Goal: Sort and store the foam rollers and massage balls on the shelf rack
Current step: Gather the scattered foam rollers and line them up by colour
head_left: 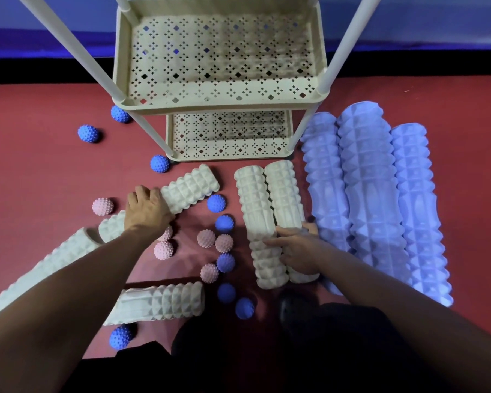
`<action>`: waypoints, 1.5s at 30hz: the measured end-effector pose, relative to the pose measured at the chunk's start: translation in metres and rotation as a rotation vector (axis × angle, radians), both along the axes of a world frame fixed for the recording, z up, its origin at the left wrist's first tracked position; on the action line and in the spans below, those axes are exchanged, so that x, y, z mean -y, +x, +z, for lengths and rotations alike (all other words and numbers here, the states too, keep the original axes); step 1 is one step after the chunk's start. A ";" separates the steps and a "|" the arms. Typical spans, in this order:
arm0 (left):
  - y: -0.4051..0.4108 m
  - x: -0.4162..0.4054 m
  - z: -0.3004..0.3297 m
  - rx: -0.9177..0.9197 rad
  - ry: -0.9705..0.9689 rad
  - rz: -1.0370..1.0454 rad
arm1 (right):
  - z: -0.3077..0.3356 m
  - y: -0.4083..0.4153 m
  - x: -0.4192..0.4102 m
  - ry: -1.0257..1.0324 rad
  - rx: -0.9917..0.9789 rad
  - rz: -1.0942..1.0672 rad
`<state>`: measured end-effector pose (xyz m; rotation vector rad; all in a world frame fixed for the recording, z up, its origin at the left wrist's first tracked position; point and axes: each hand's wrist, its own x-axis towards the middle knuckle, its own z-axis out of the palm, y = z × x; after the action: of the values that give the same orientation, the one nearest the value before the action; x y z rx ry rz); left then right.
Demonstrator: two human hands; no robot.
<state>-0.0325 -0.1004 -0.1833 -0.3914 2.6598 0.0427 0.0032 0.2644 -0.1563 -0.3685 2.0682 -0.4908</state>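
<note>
Gathering white rollers mid-mat: left hand (148,209) gripping roller (192,187), right hand (296,249) clasping pair (270,219); next, lifting onto empty rack (319,46).

Hidden and cut-off parts

The left hand (148,211) covers one cream roller's (190,188) near end; the shelf rack's (219,103) posts run off the top edge.

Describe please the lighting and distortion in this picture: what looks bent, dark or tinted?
Head view: wide-angle lens bows the shelf rack posts outward and curves the purple rollers; light carries a blue-violet tint; the bottom edge falls into deep shadow; focus is slightly soft overall.
</note>
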 end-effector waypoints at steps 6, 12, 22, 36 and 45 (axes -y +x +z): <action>-0.001 0.009 0.002 -0.021 0.041 -0.181 | 0.009 0.002 -0.002 0.045 0.033 -0.082; 0.002 0.007 0.035 -0.159 0.006 -0.400 | 0.010 0.002 0.001 0.085 0.006 -0.004; 0.006 -0.128 0.075 0.060 0.924 0.222 | 0.074 -0.002 -0.010 -0.221 0.093 -0.520; 0.044 -0.215 0.079 0.325 1.259 0.470 | 0.048 0.015 -0.014 -0.312 0.009 -0.766; 0.045 -0.196 0.063 0.342 1.090 0.244 | -0.025 0.009 -0.021 -0.098 0.065 -0.644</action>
<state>0.0122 0.0959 -0.1206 -0.2926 1.8686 1.2866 0.0117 0.2859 -0.1810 0.2730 2.0785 -0.9716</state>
